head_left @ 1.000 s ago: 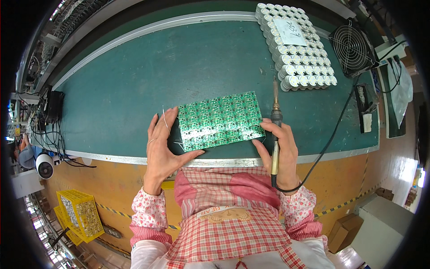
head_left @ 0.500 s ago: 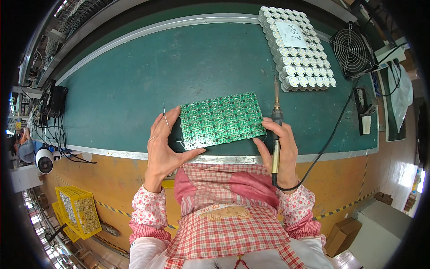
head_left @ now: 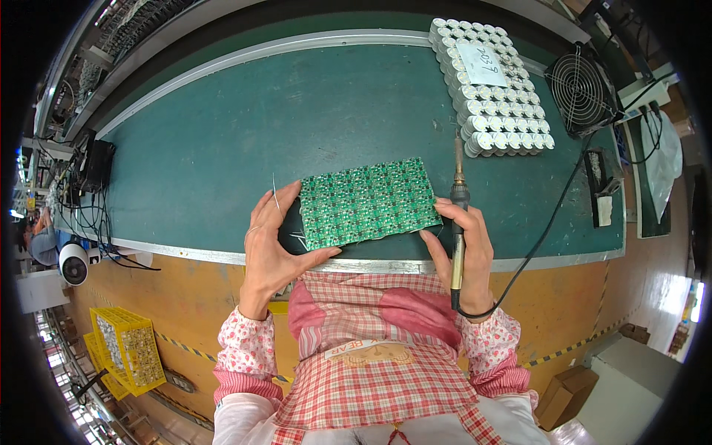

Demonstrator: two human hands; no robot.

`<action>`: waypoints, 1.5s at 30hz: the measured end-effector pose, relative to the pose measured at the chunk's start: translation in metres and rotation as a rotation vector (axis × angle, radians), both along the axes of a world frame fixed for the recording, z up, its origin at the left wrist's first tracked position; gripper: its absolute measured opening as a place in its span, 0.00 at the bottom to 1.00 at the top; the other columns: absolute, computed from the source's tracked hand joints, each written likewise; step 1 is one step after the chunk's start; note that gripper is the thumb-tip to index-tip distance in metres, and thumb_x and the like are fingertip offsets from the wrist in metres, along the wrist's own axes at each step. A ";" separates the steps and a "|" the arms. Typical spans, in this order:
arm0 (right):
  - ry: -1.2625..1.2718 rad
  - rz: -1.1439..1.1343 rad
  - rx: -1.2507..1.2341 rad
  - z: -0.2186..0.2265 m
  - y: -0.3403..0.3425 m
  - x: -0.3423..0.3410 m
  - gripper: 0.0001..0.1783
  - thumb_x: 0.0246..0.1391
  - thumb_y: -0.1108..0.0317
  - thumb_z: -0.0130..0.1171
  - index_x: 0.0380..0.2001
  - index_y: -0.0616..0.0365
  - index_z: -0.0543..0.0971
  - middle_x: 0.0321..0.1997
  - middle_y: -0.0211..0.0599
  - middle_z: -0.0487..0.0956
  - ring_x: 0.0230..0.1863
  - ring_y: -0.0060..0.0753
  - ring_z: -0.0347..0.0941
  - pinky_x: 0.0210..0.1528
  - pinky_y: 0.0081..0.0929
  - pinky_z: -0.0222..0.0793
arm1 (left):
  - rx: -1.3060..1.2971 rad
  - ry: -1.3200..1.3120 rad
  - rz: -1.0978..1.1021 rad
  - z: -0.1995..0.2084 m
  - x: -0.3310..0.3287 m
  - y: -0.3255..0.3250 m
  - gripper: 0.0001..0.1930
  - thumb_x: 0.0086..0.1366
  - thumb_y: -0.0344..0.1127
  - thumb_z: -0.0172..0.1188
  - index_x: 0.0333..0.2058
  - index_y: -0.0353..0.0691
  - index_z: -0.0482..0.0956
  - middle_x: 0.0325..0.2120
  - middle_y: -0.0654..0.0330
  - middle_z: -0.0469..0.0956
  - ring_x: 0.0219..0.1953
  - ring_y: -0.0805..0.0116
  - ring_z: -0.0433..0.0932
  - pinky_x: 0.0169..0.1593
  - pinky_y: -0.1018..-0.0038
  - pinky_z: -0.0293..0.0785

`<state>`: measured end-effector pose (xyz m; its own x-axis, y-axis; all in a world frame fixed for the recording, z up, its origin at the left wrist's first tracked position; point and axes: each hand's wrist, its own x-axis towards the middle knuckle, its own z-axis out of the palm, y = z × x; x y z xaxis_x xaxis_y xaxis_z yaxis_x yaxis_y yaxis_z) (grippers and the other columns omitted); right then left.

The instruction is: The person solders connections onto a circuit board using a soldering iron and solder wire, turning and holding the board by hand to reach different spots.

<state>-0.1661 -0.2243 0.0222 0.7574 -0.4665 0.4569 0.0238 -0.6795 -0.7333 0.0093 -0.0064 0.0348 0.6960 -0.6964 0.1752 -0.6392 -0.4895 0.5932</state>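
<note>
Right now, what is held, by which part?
Left hand and right hand hold a circuit board by opposite ends, the right also a soldering iron's handle.

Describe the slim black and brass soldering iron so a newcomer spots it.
Over the long green workbench, find the right hand at the right end of the rectangular green circuit panel. The soldering iron lies lengthwise along that hand, tip pointing forward. Its wand shape and attached black cable distinguish it from the panel and packed white cylinders.
</note>
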 end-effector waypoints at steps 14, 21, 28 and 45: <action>-0.028 0.047 -0.074 0.042 0.004 -0.026 0.12 0.52 0.72 0.66 0.41 0.62 0.82 0.23 0.33 0.77 0.24 0.34 0.71 0.27 0.28 0.66 | -0.261 -0.063 0.075 0.001 -0.045 -0.012 0.13 0.60 0.32 0.53 0.23 0.33 0.83 0.39 0.56 0.75 0.50 0.55 0.70 0.59 0.56 0.64; -0.082 0.171 -0.058 0.035 0.008 -0.026 0.07 0.52 0.72 0.65 0.35 0.62 0.81 0.22 0.35 0.80 0.17 0.29 0.70 0.20 0.26 0.65 | -0.173 -0.229 -0.064 -0.004 -0.065 -0.045 0.07 0.51 0.28 0.67 0.18 0.37 0.78 0.31 0.62 0.74 0.41 0.58 0.73 0.52 0.56 0.62; -0.090 0.241 -0.068 0.023 0.011 -0.023 0.11 0.49 0.74 0.67 0.37 0.63 0.81 0.21 0.34 0.79 0.18 0.29 0.72 0.19 0.25 0.66 | -0.156 -0.244 -0.058 -0.011 -0.067 -0.047 0.08 0.52 0.29 0.67 0.18 0.37 0.78 0.31 0.62 0.73 0.40 0.59 0.73 0.52 0.56 0.62; -0.004 0.267 -0.108 0.023 0.014 -0.018 0.10 0.59 0.68 0.62 0.40 0.62 0.76 0.18 0.31 0.80 0.20 0.28 0.76 0.25 0.25 0.72 | -0.160 -0.247 -0.046 -0.012 -0.066 -0.047 0.08 0.51 0.29 0.68 0.19 0.37 0.78 0.30 0.62 0.73 0.40 0.60 0.74 0.53 0.56 0.63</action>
<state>-0.1846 -0.2099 0.0452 0.8448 -0.1996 0.4965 0.2152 -0.7229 -0.6566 -0.0570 -0.0533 0.0224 0.5870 -0.6761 0.4453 -0.7930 -0.3695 0.4843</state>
